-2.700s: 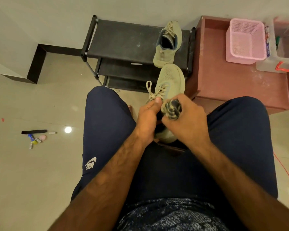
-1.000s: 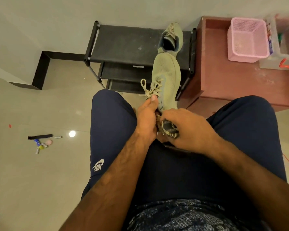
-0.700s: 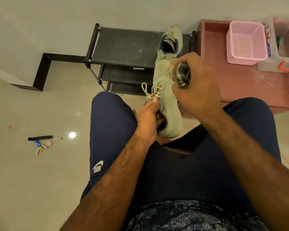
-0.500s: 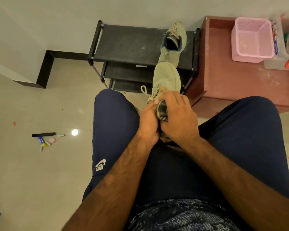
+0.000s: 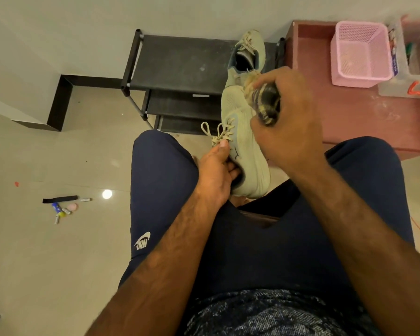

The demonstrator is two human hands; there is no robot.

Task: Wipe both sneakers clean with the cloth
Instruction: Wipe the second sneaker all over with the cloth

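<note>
**Pale-green knit sneaker held lengthwise, dark cloth at its forefoot**

Held sneaker: a lace-up with its long axis running away from the person, heel over the lap and toe pointing outward. Its mesh upper looks dull and faintly soiled, and the laces trail loose to its left side. The cloth, a bunched dark wad with light streaks, touches the right flank of the forefoot. It is clenched in the right hand, fingers curled round it. The left hand grips the collar at the heel end, thumb up on the laces and fingers tucked into the opening. The right hand is the nearer to the toe, so the next stroke would probably run back along the axis toward the heel. Just beyond the toe, the matching second sneaker rests on a black framed shoe rack, apparently awaiting its turn. Farther right of the held sneaker stands a pink perforated plastic basket.
</note>
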